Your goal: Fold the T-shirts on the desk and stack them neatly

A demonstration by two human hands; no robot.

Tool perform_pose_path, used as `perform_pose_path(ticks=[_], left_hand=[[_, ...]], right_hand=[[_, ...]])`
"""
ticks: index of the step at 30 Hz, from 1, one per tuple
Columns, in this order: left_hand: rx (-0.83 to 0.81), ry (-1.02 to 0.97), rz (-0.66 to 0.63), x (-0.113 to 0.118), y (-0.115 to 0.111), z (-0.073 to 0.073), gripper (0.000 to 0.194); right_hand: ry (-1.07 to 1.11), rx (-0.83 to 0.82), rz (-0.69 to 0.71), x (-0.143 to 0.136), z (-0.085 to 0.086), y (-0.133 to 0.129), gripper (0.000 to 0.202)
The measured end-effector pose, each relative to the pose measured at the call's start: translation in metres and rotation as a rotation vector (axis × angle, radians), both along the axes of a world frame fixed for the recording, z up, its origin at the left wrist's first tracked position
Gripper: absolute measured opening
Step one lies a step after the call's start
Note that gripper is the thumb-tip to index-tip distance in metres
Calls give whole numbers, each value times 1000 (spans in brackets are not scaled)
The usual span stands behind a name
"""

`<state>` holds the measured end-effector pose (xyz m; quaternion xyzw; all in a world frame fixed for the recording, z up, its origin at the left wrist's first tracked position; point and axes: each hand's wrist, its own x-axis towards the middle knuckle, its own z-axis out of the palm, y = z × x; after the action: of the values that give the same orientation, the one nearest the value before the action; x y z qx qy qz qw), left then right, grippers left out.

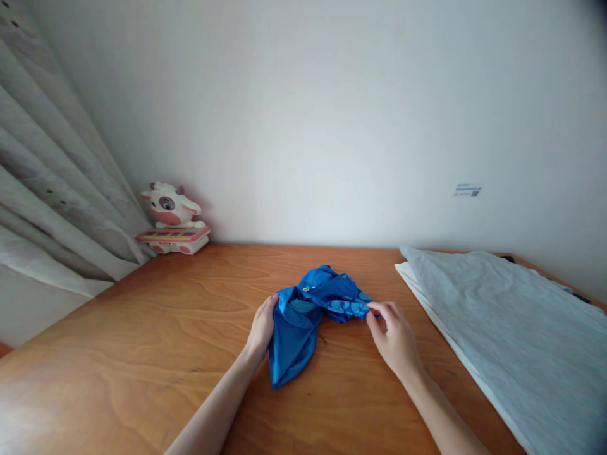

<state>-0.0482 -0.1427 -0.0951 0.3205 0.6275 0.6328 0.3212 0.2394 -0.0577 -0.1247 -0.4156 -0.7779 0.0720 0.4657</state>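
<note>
A crumpled blue garment [298, 328] of shiny cloth, partly printed with a lighter blue pattern, lies bunched on the wooden table [156, 354]. Its exact kind does not show. At its left side my left hand [262, 325] grips the plain cloth, the fingertips partly hidden by the fabric. On the right, my right hand [391, 328] pinches a patterned end between thumb and fingers. A plain blue flap hangs toward me between the two hands, and a small yellowish mark shows near the middle of the bundle.
Grey and white cloths [512, 322] lie flat, layered along the table's right side. A toy cow with a keyboard [173, 218] stands at the back left corner, near a pale curtain [52, 164]. The white wall [313, 126] bounds the table's back edge.
</note>
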Motion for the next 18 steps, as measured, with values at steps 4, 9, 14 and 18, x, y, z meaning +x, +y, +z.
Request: perform_pose_path(ticks=[4, 9, 14, 18], left_hand=[[145, 754, -37, 21, -14, -1, 44], [95, 1139, -203, 51, -20, 3, 97], [2, 1057, -355, 51, -12, 2, 31], [96, 439, -364, 49, -9, 6, 32]], right_hand=[[61, -171, 74, -4, -3, -5, 24], [160, 64, 224, -17, 12, -30, 19], [56, 339, 324, -28, 28, -46, 23], [54, 282, 115, -24, 27, -38, 47]])
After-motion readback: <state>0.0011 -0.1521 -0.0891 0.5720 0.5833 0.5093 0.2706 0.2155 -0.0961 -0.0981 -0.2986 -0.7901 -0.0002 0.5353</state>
